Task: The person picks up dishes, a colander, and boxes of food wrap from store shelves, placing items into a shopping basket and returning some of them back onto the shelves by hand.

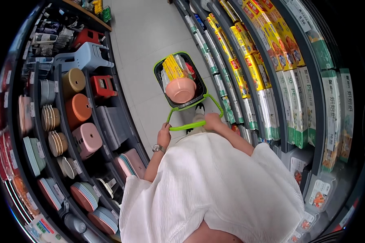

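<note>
A black shopping basket point(201, 86) with a bright green rim is on the floor in front of me. Its green handle point(187, 125) is swung toward my body. My left hand point(164, 133), with a watch on the wrist, grips the handle's left end. At the other end, my right hand point(213, 121) is closed around the handle. Inside the basket, a pink plastic bowl point(181, 91) sits at the near side. Yellow boxes point(173, 66) stand behind it, beside clear-wrapped goods and a red item point(190, 71) partly hidden among them.
Shelves on the left hold plastic stools point(87, 141), stacked plates point(84, 197) and a light blue stool point(89, 56). Boxed wraps and bags point(298, 103) line the right shelves. Between them runs a tiled aisle floor point(137, 33). My shoe point(199, 108) is close behind the basket.
</note>
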`<state>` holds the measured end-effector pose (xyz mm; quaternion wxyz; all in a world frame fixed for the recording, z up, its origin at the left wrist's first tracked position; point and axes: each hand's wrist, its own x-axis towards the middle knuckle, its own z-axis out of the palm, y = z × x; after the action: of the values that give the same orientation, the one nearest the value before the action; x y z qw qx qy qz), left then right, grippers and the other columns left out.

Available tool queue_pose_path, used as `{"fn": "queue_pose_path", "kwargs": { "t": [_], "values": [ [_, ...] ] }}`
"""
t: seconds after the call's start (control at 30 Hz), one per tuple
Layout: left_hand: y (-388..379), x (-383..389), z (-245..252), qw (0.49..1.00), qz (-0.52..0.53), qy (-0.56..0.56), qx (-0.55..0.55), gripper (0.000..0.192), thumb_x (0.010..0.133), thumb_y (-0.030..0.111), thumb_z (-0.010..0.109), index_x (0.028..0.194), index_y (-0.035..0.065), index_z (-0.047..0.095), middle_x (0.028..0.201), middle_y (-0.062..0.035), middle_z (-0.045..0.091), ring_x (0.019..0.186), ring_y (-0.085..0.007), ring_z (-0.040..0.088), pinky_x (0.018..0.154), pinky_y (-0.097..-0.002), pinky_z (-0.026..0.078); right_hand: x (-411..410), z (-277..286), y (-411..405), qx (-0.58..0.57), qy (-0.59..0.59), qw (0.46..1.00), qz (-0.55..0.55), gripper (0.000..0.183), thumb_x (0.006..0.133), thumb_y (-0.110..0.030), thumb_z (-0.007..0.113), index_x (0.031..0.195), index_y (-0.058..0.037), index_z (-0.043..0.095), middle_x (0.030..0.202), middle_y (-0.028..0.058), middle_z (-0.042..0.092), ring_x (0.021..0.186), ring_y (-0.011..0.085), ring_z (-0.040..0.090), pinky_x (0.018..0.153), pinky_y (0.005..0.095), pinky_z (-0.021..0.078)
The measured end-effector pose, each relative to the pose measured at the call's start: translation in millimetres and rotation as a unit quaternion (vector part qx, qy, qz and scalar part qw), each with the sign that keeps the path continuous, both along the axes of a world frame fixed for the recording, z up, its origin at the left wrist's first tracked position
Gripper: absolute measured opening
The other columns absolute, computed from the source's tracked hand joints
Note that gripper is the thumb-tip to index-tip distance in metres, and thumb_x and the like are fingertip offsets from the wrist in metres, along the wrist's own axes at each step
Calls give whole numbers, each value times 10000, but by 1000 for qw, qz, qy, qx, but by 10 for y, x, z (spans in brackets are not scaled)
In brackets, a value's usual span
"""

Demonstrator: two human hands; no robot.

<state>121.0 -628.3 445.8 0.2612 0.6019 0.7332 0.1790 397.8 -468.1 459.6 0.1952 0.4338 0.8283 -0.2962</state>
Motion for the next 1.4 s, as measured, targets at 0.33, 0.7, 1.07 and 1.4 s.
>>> {"fn": "queue_pose_path", "kwargs": {
  "t": [0.33,0.7,1.07,1.4],
  "values": [
    [452,-373,-19,992,121,7,32,286,748,-168,538,953,6,636,1050,-207,649,937,-430,631,794,-498,523,-600,18,397,-81,15,997,-4,264,719,-227,739,915,-54,770,922,178,746,901,358,727,796,476,573],
    [427,-887,-293,974,222,-3,51,106,818,19,620,906,18,678,950,-229,667,903,-434,642,773,-508,516,-1110,62,396,-71,41,997,9,457,668,-438,788,939,-71,777,898,208,730,862,383,714,746,476,568],
    [276,-1203,-282,979,164,-118,6,204,835,21,564,1028,42,628,1000,-202,645,979,-425,624,861,-514,513,-1306,242,113,177,70,981,-42,297,785,-354,700,887,-78,736,785,223,697,786,429,685,691,524,535],
    [-141,-1342,-568,980,88,-176,-16,234,847,90,581,1072,109,641,1089,-156,635,1003,-398,637,833,-509,517,-1198,162,-324,177,12,983,-41,269,747,-286,701,878,-55,742,829,227,707,813,427,688,737,510,546]
  ]
}}
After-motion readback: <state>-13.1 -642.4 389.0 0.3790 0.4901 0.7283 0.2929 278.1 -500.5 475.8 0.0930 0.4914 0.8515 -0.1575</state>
